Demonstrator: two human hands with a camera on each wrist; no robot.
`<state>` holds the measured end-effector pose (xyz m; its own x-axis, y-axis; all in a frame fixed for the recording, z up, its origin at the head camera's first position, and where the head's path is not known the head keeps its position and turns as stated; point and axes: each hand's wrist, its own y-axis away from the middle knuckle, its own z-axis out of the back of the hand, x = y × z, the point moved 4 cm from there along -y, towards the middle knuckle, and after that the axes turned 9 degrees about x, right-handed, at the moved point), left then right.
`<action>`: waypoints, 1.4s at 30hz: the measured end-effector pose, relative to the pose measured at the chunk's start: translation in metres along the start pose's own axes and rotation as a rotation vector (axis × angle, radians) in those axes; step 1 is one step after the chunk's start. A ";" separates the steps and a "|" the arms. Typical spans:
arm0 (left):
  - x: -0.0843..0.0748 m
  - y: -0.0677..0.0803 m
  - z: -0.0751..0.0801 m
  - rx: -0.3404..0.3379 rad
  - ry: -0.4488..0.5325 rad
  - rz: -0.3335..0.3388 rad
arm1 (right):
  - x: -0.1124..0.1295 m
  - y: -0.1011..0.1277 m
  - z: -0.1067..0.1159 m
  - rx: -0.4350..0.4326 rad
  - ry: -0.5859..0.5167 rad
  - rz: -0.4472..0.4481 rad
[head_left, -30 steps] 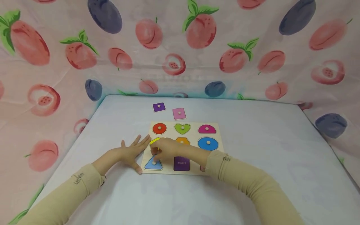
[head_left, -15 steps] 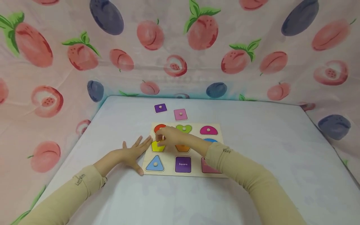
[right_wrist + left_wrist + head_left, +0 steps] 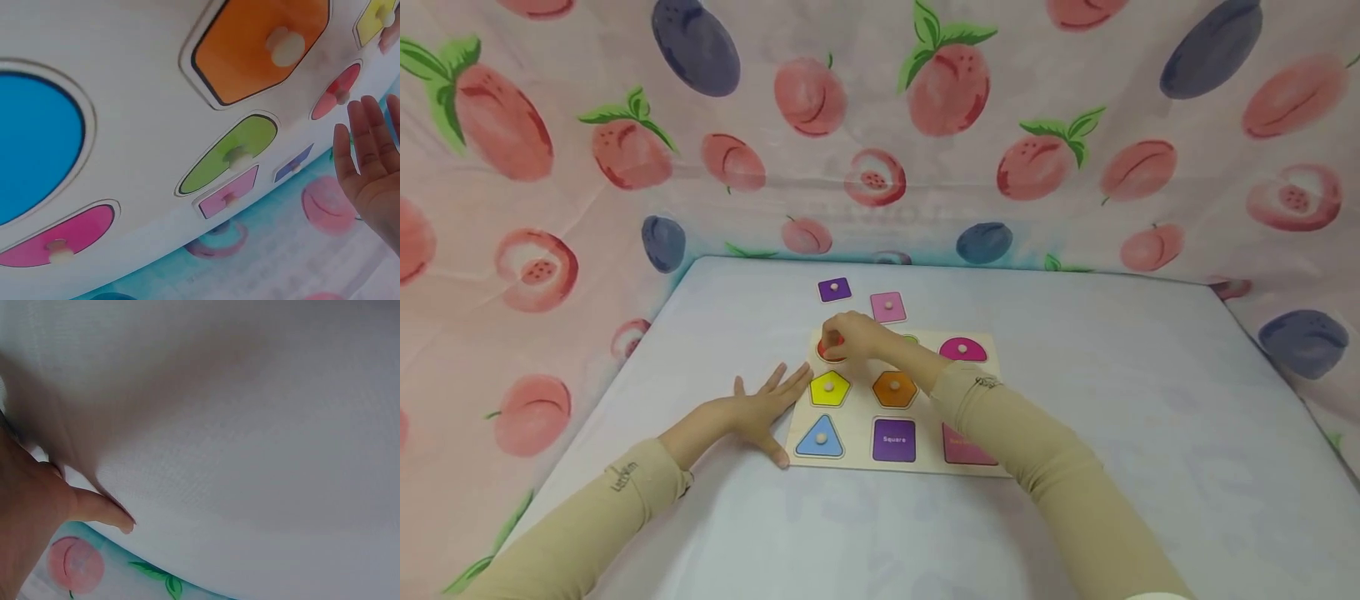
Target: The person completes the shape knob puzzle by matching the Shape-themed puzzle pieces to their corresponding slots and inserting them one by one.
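Observation:
A wooden peg puzzle board (image 3: 857,421) lies flat with coloured knobbed shapes in its cutouts. My left hand (image 3: 763,415) lies spread at the board's left side, fingertips at the edge and thumb by the near left corner. Over the far left of the board is my right hand (image 3: 859,335), its fingers bent down in front of the red circle (image 3: 832,348). In the right wrist view, the fingers of my right hand (image 3: 369,156) extend beside the red circle (image 3: 337,90), and its knob shows uncovered. Nearby sit the yellow pentagon (image 3: 830,388) and blue triangle (image 3: 821,438).
Beyond the board lie a purple square piece (image 3: 835,290) and a pink rectangle piece (image 3: 889,307), both knobbed. Flat printed cutouts in purple (image 3: 894,440) and pink (image 3: 962,447) show in the near row. A fruit-print cloth (image 3: 880,225) rises behind the white table.
My right hand has moved away from me, from the blue triangle past the yellow pentagon to the red circle. My left hand stays at the board's edge. The view has shifted slightly.

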<state>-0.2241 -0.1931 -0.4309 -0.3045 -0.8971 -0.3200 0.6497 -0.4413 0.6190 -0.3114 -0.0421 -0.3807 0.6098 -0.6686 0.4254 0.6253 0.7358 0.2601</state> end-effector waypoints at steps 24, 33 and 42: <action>-0.009 -0.006 0.001 0.041 -0.023 0.051 | -0.027 -0.062 0.037 -0.151 0.217 -0.149; -0.006 0.001 0.001 0.058 -0.012 0.097 | -0.038 -0.090 0.022 -0.188 0.206 -0.234; -0.012 0.004 0.003 0.073 -0.021 0.127 | -0.097 -0.146 0.004 -0.309 0.299 -0.315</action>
<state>-0.2198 -0.1843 -0.4225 -0.2381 -0.9458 -0.2209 0.6322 -0.3236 0.7040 -0.4638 -0.0844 -0.4565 0.4533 -0.8867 0.0909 0.8874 0.4585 0.0484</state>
